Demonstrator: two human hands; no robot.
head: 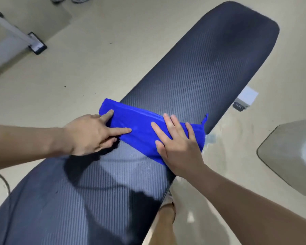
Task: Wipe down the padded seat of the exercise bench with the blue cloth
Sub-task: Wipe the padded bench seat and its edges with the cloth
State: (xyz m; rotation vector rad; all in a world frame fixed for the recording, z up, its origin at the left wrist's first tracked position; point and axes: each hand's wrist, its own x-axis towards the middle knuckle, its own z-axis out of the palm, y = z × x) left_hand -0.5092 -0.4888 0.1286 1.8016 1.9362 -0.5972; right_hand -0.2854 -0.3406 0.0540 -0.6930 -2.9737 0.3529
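Flat beneath both open hands (left hand (pixel 88 134), right hand (pixel 179 147)) lies the blue cloth (pixel 141 126).

The cloth (pixel 145 128) lies across the padded seat (pixel 210 68), left hand (pixel 88 135) and right hand (pixel 180 147) on it.

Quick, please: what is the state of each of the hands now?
Left hand: open, two fingers pressing the blue cloth.
Right hand: open, flat on the cloth, holding nothing.

Ribbed, faintly glossy black padded seat (pixel 210 71); soft, probably microfibre blue cloth (pixel 141 128).
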